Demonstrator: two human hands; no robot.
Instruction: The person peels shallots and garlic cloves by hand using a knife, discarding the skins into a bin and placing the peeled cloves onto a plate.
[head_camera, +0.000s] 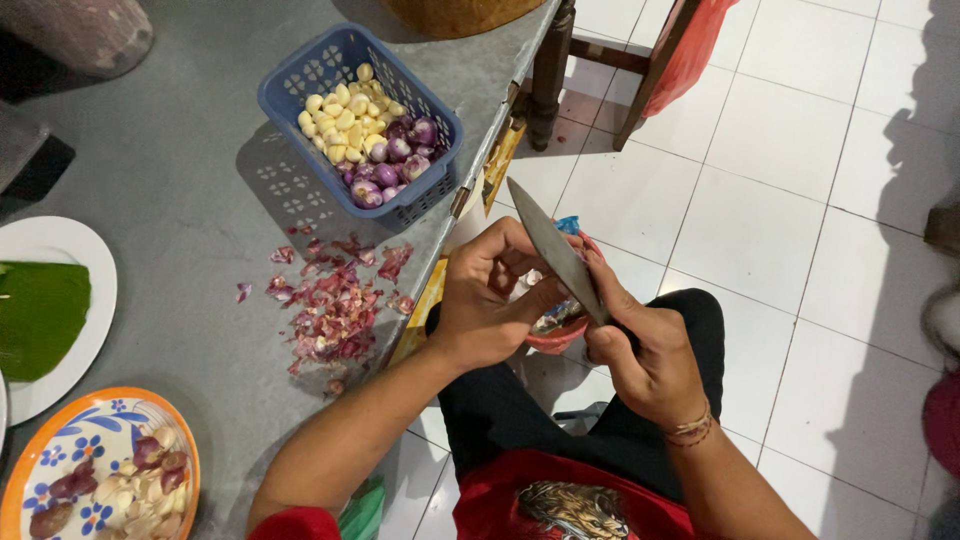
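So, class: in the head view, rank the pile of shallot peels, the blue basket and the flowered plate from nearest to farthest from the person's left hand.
From the left hand:
1. Pile of shallot peels, just beside it on the grey counter.
2. Blue basket, farther up the counter, holding garlic and shallots.
3. Flowered plate, far down at the lower corner.

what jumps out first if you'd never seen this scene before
The knife held in the right hand at the centre stands out, its blade angled up beside the left hand, which grips something small above a pink bowl near the person's lap. On the grey table, a blue basket holds peeled garlic cloves and shallots, with a pile of reddish peelings just below it.
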